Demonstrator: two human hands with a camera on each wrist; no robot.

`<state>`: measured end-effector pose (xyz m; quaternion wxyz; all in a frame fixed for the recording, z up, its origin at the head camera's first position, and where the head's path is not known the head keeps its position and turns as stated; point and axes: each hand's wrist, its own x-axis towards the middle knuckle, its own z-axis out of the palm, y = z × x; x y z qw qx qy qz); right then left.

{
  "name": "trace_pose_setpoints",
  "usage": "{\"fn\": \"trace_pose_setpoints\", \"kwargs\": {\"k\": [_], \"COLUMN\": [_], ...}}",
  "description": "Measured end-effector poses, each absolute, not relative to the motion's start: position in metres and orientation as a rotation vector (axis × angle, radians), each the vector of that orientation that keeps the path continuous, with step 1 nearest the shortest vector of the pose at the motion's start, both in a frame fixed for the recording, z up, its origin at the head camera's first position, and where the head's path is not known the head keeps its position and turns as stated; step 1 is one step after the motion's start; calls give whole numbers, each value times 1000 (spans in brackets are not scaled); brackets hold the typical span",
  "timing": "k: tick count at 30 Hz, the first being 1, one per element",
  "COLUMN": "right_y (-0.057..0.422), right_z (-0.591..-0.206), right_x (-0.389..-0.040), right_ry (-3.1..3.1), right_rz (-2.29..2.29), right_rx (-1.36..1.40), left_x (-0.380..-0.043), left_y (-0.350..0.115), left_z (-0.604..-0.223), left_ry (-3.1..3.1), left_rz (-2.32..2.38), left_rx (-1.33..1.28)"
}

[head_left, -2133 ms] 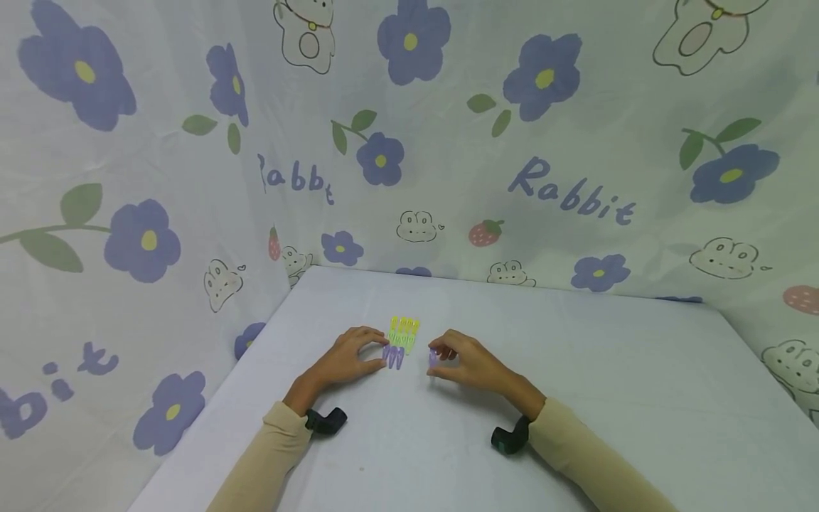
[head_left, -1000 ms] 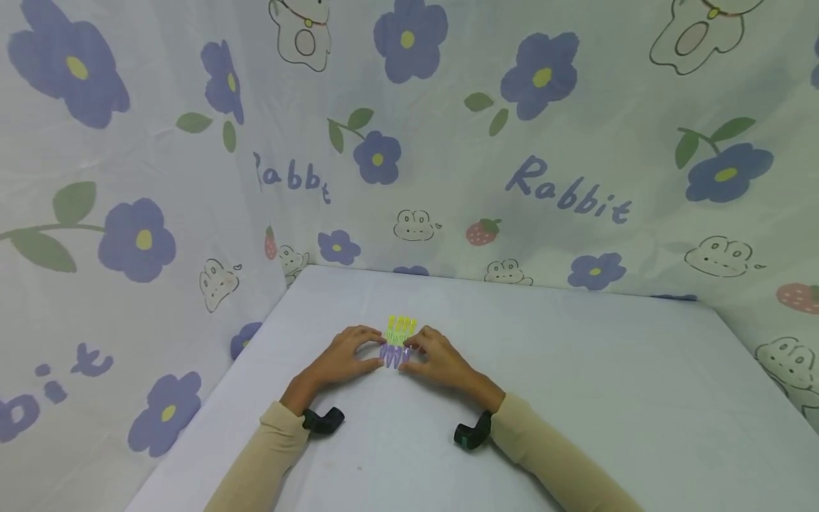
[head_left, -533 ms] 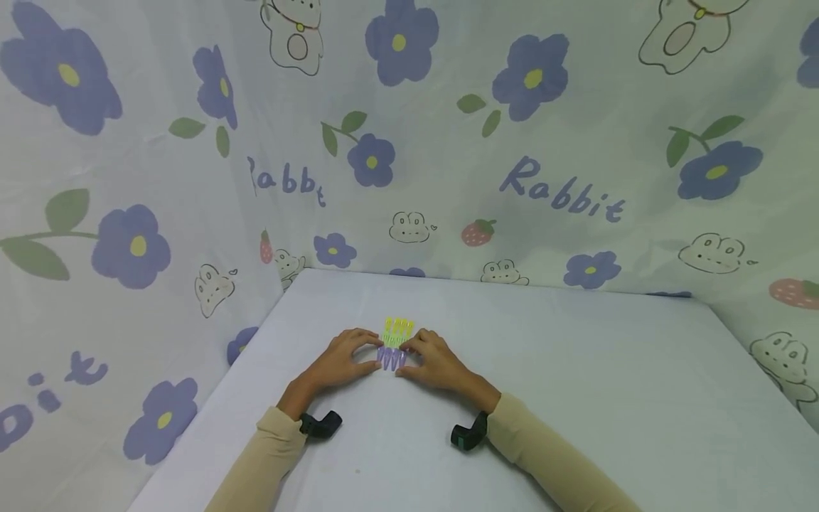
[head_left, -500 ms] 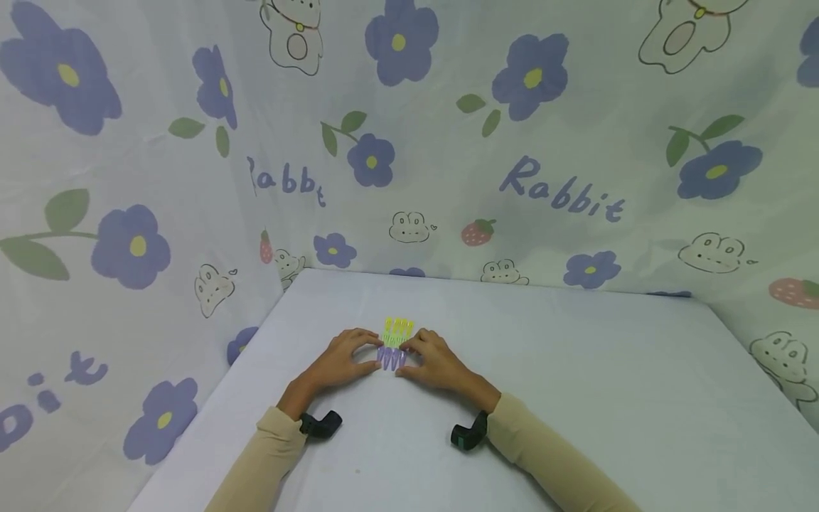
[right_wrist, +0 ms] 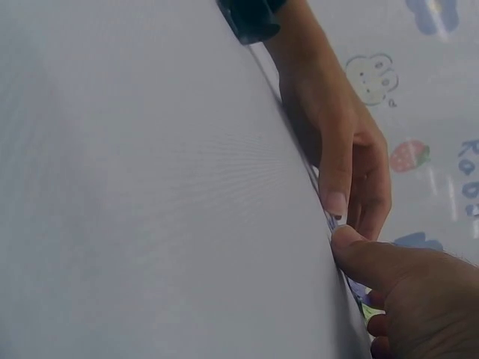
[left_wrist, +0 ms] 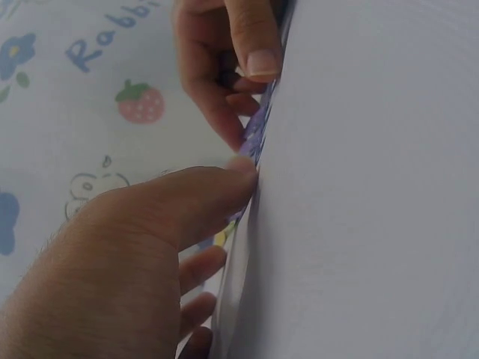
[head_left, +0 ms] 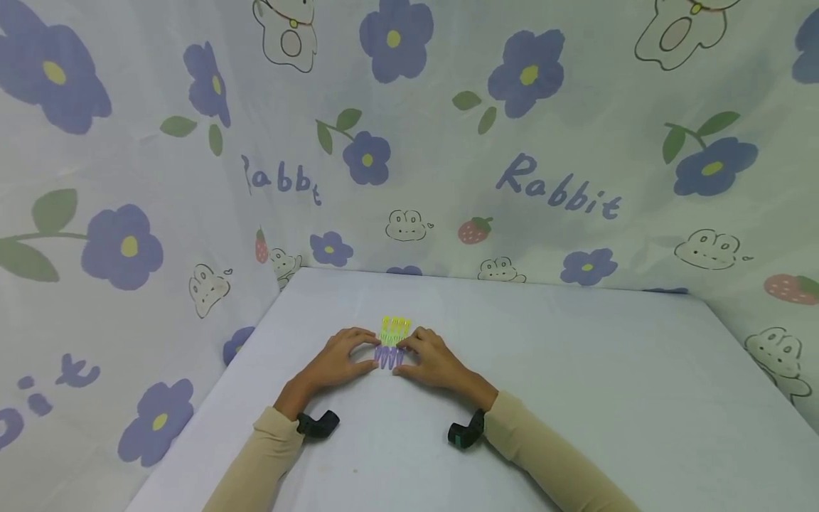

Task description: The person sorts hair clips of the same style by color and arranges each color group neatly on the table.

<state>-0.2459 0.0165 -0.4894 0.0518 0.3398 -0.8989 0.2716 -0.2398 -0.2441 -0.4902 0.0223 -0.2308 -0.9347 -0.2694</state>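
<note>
On the white table, in the head view, purple snap hair clips (head_left: 385, 357) lie side by side in a short row. Right behind them come a row of light green clips (head_left: 392, 340) and a row of yellow clips (head_left: 397, 326). My left hand (head_left: 337, 360) holds the leftmost purple clip, thumb at its near end and forefinger at its far end. My right hand (head_left: 438, 360) pinches the rightmost purple clip the same way. The left wrist view shows purple clips (left_wrist: 253, 134) edge-on between the hands; in the right wrist view my thumbs mostly hide them.
The white table (head_left: 576, 370) stretches to the right and towards me. Behind and to the left hangs a pale curtain (head_left: 441, 142) printed with flowers and rabbits. Each wrist wears a black camera mount, the left one (head_left: 320, 424) and the right one (head_left: 466, 431).
My right hand has brought a purple clip leftwards to the right end of the purple row. Over the last half second both hands stay almost still; the view shifts slightly.
</note>
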Motion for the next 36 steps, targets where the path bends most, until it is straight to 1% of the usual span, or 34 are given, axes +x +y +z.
{"fn": "trace_pose_setpoints", "kwargs": {"k": [25, 29, 36], "right_y": [18, 22, 38], "right_z": [-491, -484, -460], "right_x": [-246, -245, -243], "right_ry": [-2730, -2742, -2797], "right_rz": [882, 980, 1148], "right_rx": [1040, 1052, 1017], "left_x": [-233, -233, -239], "left_y": [-240, -239, -240], "left_z": [-482, -482, -478], "left_ry": [-2897, -2901, -2939], "left_rz": [-834, -863, -913], "left_rx": [-738, -728, -674]}}
